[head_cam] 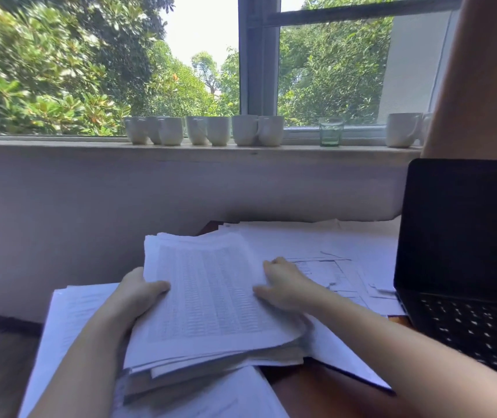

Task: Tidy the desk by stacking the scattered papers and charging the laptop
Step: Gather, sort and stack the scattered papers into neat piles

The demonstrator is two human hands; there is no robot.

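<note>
You are gripping the paper stack (211, 300) with both hands: your left hand (137, 294) is closing around its left edge, thumb lying across the top sheet and fingers tucked out of sight underneath, while your right hand (283, 285) is curling over the right edge, fingers bent and pressing on the printed page. Both forearms are reaching in from the near edge, the left coming up steeply from the lower left, the right running in low from the near right. The stack is sitting slightly raised at the near middle of the desk (316, 387), its lower sheets splayed and its near right corner drooping. That is where trouble is likely waiting: the sheets are not squared, so if you are lifting or tapping with this loose hold, the bottom pages may be sliding out toward you or fanning apart. More loose sheets (316, 245) are lying beyond and to the right, reaching to just beside the laptop (464, 251), and another large sheet (69, 315) is spreading under your left arm, so dragging the stack sideways could be catching and scattering these. The laptop is standing open at the right with a dark screen; no charging cable is showing, so that part looks not yet begun. White mugs (205, 131) and a green glass (331, 132) are lining the far windowsill (60, 143), well apart from your hands.
</note>
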